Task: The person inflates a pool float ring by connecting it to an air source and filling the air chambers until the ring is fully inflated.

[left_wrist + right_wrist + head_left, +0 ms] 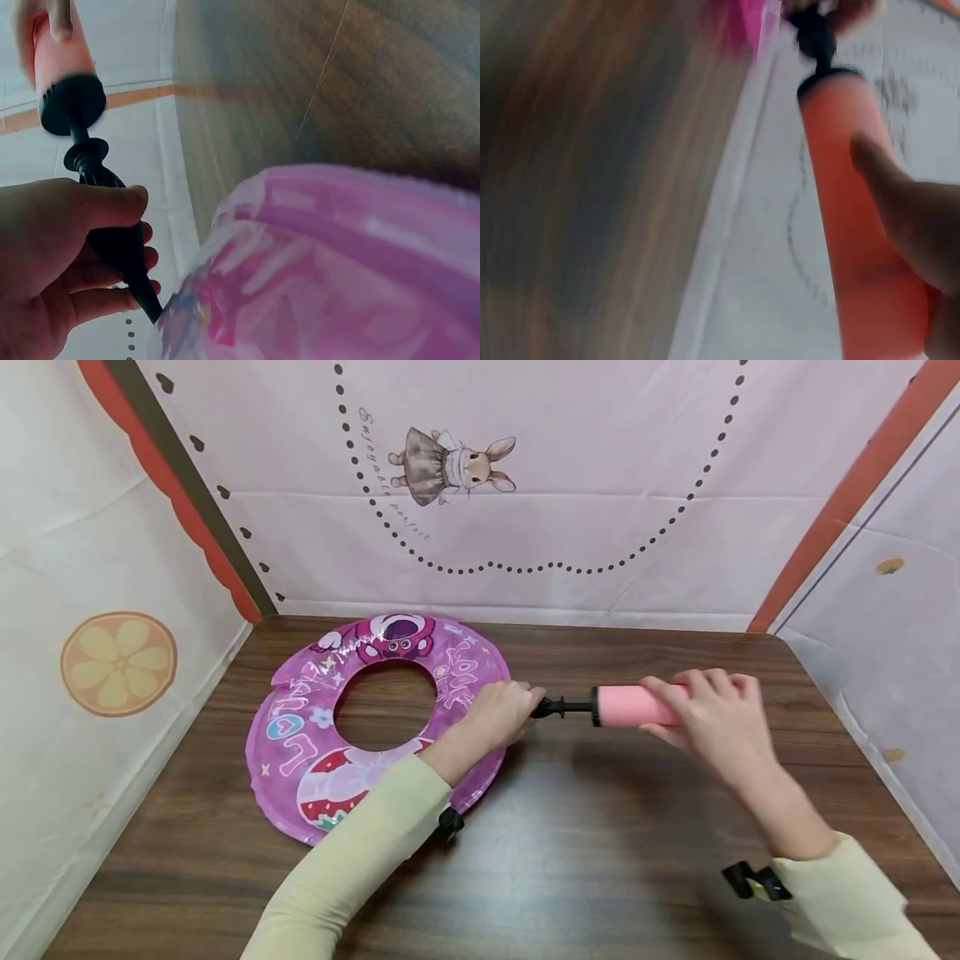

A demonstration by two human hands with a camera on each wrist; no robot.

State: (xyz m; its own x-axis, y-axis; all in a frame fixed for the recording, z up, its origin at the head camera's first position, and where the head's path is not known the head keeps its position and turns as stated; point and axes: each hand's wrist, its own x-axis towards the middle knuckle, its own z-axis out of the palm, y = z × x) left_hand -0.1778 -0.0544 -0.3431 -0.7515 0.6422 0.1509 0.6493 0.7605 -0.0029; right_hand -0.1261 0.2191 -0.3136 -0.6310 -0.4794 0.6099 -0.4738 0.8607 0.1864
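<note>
A pink hand air pump [633,706] is held level above the table, to the right of a purple swim ring [300,756] printed with a bear and strawberries. My right hand [716,722] wraps round the pink barrel. At the other end, my left hand [501,714] grips the pump's black handle [112,244], thumb on one side and fingers on the other. Between handle and barrel, a short length of black rod shows. The handle's tapered tip meets the ring's edge in the left wrist view; whether it sits in a valve is hidden.
Everything is over a dark wood-grain table [585,877]. Printed cloth walls stand behind and at both sides, the back one showing a rabbit figure [450,468]. Black wrist devices [753,882] hang by the sleeves.
</note>
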